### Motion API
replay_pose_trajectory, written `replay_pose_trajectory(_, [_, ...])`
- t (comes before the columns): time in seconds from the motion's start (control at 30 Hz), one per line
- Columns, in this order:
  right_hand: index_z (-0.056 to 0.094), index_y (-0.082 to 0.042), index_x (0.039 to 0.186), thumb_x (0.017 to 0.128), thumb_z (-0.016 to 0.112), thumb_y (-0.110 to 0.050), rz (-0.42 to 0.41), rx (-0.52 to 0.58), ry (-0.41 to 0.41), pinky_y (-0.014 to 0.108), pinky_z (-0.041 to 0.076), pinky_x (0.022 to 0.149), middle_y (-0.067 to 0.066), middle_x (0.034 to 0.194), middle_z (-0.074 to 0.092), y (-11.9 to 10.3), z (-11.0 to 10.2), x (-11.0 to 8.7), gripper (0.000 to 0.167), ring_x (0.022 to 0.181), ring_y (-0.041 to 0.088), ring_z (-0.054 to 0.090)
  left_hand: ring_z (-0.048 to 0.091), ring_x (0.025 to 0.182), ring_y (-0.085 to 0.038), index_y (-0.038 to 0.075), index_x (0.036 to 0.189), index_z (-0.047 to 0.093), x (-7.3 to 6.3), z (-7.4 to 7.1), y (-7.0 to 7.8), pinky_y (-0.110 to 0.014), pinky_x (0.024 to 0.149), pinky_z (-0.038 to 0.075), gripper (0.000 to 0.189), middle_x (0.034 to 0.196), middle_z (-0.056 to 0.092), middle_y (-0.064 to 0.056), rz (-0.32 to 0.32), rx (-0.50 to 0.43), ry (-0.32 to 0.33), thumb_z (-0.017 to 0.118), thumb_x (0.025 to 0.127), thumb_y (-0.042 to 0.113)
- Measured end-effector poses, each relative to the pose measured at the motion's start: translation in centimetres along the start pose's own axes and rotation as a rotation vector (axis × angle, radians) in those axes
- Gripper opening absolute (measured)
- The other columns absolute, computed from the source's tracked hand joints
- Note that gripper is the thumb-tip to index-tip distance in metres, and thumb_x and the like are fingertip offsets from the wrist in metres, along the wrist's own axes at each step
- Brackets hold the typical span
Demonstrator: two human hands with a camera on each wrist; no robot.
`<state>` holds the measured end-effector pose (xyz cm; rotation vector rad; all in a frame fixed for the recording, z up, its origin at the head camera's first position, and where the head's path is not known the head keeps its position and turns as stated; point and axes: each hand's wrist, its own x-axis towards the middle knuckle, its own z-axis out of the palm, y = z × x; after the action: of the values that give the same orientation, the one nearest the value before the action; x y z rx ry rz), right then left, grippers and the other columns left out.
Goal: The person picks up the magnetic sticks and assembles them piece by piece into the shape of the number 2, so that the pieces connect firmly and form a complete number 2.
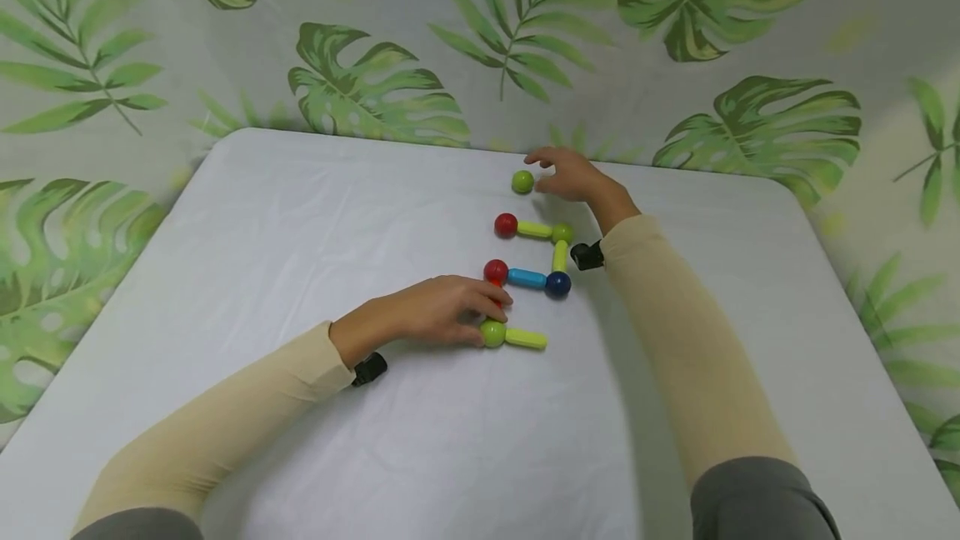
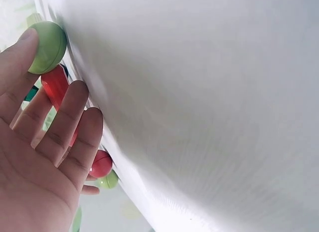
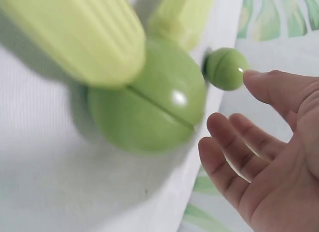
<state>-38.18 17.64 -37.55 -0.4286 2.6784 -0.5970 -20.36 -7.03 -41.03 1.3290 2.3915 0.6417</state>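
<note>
On the white table a zigzag chain of toy balls and rods lies joined. My left hand [image 1: 442, 308] is at its near end, thumb and fingers around a green ball [image 1: 492, 333], other fingers over a red rod [image 2: 55, 86]. A yellow-green rod [image 1: 527, 339] sticks out right from that ball. Further along come a red ball [image 1: 496, 271], blue rod [image 1: 527, 278], dark blue ball [image 1: 558, 284], upright yellow-green rod [image 1: 560, 257], green ball [image 3: 149, 107], another yellow-green rod [image 1: 534, 229] and red ball [image 1: 506, 225]. My right hand [image 1: 573, 175] is spread, thumb beside a loose green ball [image 3: 228, 69].
The table [image 1: 337, 215] has a white cloth, and its far edge lies just behind the right hand. A leaf-patterned backdrop [image 1: 525, 40] rises beyond it. Black wrist cameras [image 1: 370, 368] sit under both wrists, the right one close to the chain.
</note>
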Motion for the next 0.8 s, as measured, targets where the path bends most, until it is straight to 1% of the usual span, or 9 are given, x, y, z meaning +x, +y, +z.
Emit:
replay_pose_trajectory(0.17, [0.045,-0.017,0.148,0.095,0.056,-0.015,-0.034,0.019,-0.011,0.055,0.035,0.115,0.018,0.152,0.042,0.0,0.7,0.7,0.054,0.139,0.037,0.040,0.051,0.136,-0.021,0.015,0.127,0.069,0.4,-0.3,-0.3,-0.039,0.114,0.043,0.038,0.145,0.056,-0.002,-0.012,-0.013,0.003,0.074,0.089,0.020])
replay_pose_trajectory(0.27, [0.047,-0.017,0.147,0.096,0.056,-0.014,-0.034,0.030,-0.019,0.053,0.035,0.115,0.018,0.149,0.045,0.0,1.1,0.9,0.052,0.137,0.035,0.042,0.051,0.137,-0.021,0.014,0.127,0.069,0.5,-0.5,-0.4,-0.039,0.114,0.042,0.038,0.145,0.056,-0.002,-0.016,-0.033,-0.002,0.074,0.089,0.019])
replay_pose_trajectory(0.4, [0.050,-0.017,0.144,0.096,0.057,-0.015,-0.015,0.037,-0.011,0.051,0.035,0.115,0.017,0.146,0.048,0.0,1.3,1.0,0.049,0.134,0.034,0.044,0.050,0.138,-0.022,0.014,0.126,0.069,0.5,-0.6,-0.5,-0.039,0.115,0.042,0.038,0.145,0.056,-0.003,-0.013,-0.052,-0.012,0.074,0.089,0.018])
replay_pose_trajectory(0.57, [0.054,-0.014,0.140,0.094,0.058,-0.014,0.002,0.061,-0.007,0.050,0.037,0.114,0.018,0.147,0.049,0.0,1.2,1.0,0.046,0.135,0.034,0.045,0.049,0.138,-0.022,0.013,0.127,0.069,0.5,-0.6,-0.6,-0.040,0.116,0.041,0.037,0.146,0.055,-0.004,-0.008,-0.060,-0.021,0.073,0.090,0.017])
replay_pose_trajectory(0.7, [0.053,-0.014,0.141,0.093,0.059,-0.015,0.018,0.056,-0.023,0.050,0.038,0.114,0.018,0.148,0.048,0.3,0.9,0.8,0.048,0.135,0.034,0.045,0.049,0.138,-0.022,0.012,0.127,0.069,0.5,-0.6,-0.7,-0.040,0.116,0.040,0.037,0.146,0.055,-0.004,0.001,-0.063,-0.027,0.073,0.090,0.016])
replay_pose_trajectory(0.8, [0.051,-0.015,0.143,0.093,0.059,-0.017,0.036,0.048,-0.016,0.050,0.040,0.112,0.018,0.149,0.047,0.4,0.5,0.5,0.050,0.134,0.034,0.046,0.049,0.138,-0.023,0.012,0.127,0.069,0.5,-0.7,-0.7,-0.040,0.116,0.040,0.037,0.146,0.055,-0.004,0.003,-0.060,-0.026,0.073,0.090,0.016])
